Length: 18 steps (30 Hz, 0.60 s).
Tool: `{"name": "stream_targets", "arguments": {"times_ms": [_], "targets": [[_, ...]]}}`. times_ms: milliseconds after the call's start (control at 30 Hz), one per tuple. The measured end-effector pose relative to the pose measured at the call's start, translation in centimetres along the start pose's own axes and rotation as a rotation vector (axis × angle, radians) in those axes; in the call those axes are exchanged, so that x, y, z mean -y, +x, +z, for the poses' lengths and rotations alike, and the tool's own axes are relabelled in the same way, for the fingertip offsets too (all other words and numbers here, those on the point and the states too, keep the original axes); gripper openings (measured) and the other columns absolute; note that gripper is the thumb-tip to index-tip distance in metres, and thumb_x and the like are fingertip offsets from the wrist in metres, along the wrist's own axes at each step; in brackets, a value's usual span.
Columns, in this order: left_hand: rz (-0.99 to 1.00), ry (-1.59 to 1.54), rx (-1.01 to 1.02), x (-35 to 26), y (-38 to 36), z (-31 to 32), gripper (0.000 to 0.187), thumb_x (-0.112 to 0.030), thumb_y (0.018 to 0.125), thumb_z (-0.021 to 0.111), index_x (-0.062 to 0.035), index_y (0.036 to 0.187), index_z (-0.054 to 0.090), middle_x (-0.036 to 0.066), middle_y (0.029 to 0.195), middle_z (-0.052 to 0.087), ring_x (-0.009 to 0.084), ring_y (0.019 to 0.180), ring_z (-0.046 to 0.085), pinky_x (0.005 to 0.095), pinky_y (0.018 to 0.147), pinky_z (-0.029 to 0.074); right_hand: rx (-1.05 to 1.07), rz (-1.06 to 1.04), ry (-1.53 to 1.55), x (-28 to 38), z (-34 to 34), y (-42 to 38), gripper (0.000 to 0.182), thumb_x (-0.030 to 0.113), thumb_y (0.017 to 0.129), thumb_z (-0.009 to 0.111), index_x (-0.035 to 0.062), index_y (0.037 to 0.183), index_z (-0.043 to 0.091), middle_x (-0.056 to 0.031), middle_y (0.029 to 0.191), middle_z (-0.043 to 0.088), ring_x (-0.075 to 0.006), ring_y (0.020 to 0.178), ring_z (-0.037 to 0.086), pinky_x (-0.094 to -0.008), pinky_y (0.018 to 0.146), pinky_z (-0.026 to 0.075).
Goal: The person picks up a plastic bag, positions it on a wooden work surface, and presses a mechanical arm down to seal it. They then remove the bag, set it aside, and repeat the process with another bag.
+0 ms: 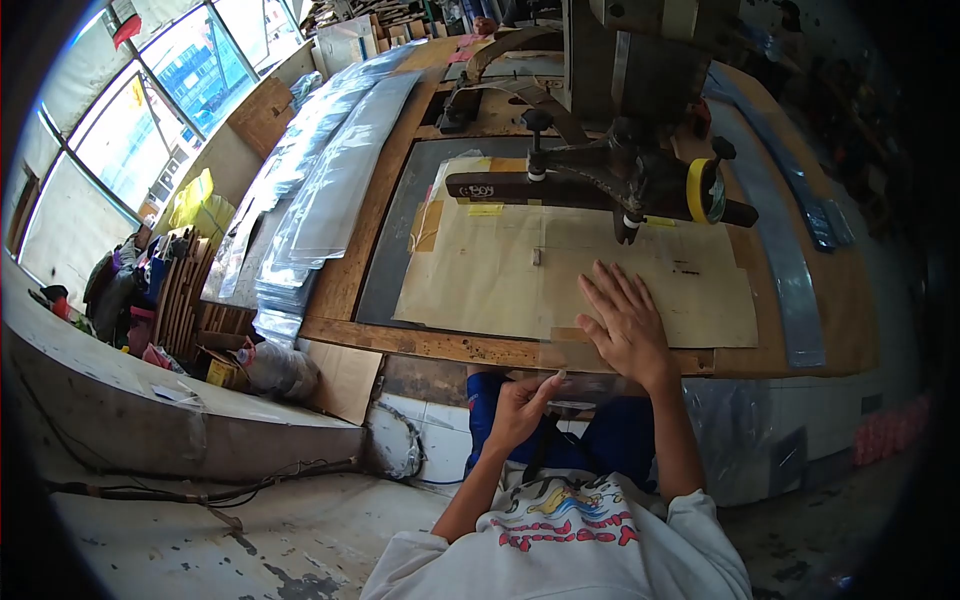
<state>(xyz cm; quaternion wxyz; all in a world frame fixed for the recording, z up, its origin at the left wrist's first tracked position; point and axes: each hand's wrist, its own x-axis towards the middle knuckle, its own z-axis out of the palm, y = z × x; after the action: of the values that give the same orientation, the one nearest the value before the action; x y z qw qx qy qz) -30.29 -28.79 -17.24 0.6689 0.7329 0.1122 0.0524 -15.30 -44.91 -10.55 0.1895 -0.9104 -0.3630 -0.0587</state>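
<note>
Risk: right hand [625,325], fingers splayed flat on clear film [600,355], lies near the press arm [600,185]; left hand [520,405] pinches film's near edge, liable to slip.

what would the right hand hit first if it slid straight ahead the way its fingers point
Likely the dark machine arm above the tan sheet; the right hand lies flat, fingers aimed up-left toward it, though depth is unclear.
</note>
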Motion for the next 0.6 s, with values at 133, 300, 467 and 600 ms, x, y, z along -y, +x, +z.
{"name": "stream_targets", "arguments": {"times_ms": [133,300,467,600], "targets": [[0.087,0.009,0.229,0.8,-1.5,-0.4,0.033,-0.029,0.1,0.066,0.0015,0.104,0.076,0.006,0.067,0.068,0.0043,0.064,0.055,0.026,0.059,0.046,-0.076,0.001,-0.048,1.3,-1.2,-3.9,0.05,0.043,0.099,0.057,0.0148,0.141,0.057,-0.0118,0.148,0.048,-0.0302,0.134,0.045,-0.0465,0.117,0.03],[-0.16,-0.419,0.438,0.0,-2.0,-0.9,0.033,-0.021,0.103,0.062,0.0045,0.122,0.064,0.012,0.106,0.074,0.0152,0.092,0.071,0.0303,0.084,0.056,-0.007,0.099,0.28,3.0,-3.6,-7.9,0.022,0.027,0.087,0.075,0.014,0.104,0.075,-0.0041,0.1,0.063,-0.0235,0.094,0.057,-0.0408,0.093,0.042],[-0.167,-0.347,0.433,-1.1,-0.1,0.6,0.03,-0.018,0.105,0.058,0.0038,0.125,0.06,0.008,0.105,0.07,0.0132,0.098,0.066,0.0309,0.087,0.055,-0.103,0.024,0.269,2.4,-3.4,-6.1,0.017,0.024,0.085,0.076,0.0132,0.099,0.075,-0.0047,0.103,0.064,-0.0248,0.101,0.059,-0.0411,0.096,0.042],[-0.092,-0.035,0.794,-1.5,0.4,-3.2,0.024,-0.011,0.105,0.055,0.0037,0.122,0.061,0.008,0.103,0.071,0.0123,0.098,0.066,0.0306,0.084,0.056,-0.061,-0.13,0.286,1.0,-4.8,-3.2,0.025,0.026,0.088,0.073,0.014,0.11,0.073,-0.0093,0.129,0.061,-0.0289,0.124,0.054,-0.0444,0.112,0.036]]}}
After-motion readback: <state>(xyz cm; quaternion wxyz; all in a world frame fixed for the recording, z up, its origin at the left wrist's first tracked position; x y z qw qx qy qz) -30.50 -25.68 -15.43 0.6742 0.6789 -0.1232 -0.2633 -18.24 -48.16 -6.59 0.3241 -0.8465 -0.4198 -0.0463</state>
